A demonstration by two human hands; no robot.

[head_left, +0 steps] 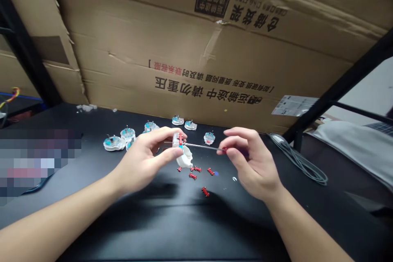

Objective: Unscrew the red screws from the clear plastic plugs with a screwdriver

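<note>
My left hand (150,153) is closed on a small clear plastic casing (176,140) that has a red piece (181,139) and a bit of blue on it. Just below its fingertips is a white curved part (184,158); whether it is joined to the casing I cannot tell. Between the fingers and thumb of my right hand (250,159) is a screwdriver (204,146), its thin metal shaft pointing left and its tip meeting the casing by the red piece. Most of the handle is hidden by the hand. Several small red pieces (205,191) with dark ends lie on the table below.
Several clear-and-blue assemblies (113,143) with upright pins stand toward the back of the black table (184,229). A large cardboard sheet (123,49) walls off the rear. To the right lie a coiled grey cable (302,163) and grey cloth (359,143).
</note>
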